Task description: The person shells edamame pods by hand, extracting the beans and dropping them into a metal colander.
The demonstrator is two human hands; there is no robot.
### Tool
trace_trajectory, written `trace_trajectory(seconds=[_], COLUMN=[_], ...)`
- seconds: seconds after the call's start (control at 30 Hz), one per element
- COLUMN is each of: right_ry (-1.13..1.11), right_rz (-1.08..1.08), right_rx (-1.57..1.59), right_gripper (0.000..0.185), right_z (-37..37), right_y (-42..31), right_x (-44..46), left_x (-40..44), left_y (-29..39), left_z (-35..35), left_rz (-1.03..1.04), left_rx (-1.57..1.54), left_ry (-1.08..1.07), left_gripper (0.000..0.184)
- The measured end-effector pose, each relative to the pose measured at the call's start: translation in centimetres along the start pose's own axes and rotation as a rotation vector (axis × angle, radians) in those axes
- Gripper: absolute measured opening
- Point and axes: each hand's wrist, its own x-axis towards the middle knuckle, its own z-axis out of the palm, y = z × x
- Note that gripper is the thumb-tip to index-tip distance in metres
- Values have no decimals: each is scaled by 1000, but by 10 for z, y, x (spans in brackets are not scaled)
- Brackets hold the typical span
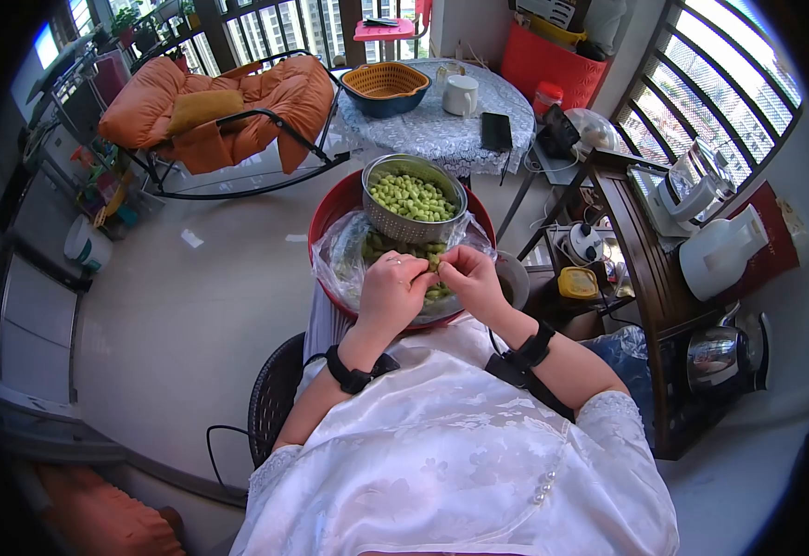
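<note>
My left hand (391, 289) and my right hand (475, 284) meet in front of me, fingertips closed in a pinch on a small green bean pod (434, 264). Fingers cover most of the pod. Below them, more green pods (379, 246) lie in a clear plastic bag (338, 252) that lines a red basin (323, 222) at my lap. A perforated steel colander (403, 227), just beyond my hands, holds many shelled green beans (414, 196). Both wrists wear black bands.
Ahead stands a round table (404, 134) with a lace cloth, an orange basket (386, 82), a white mug (461, 94) and a dark phone (495, 132). On the right, a brown shelf (641, 250) carries a white kettle (721, 250). An orange rocking chair (210, 116) is far left.
</note>
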Motion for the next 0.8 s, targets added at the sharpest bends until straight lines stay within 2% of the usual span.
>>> trace_trajectory(seconds=[0.27, 0.8], right_ry=[88, 153], right_rz=[-130, -98], right_rx=[-105, 51], right_gripper=[8, 8], right_z=[5, 24], right_y=[13, 8], right_x=[0, -2], left_x=[-1, -2], left_y=[-1, 8], left_z=[3, 2], left_rz=[12, -35], left_rx=[-4, 56], left_ry=[5, 67], left_gripper=[9, 8])
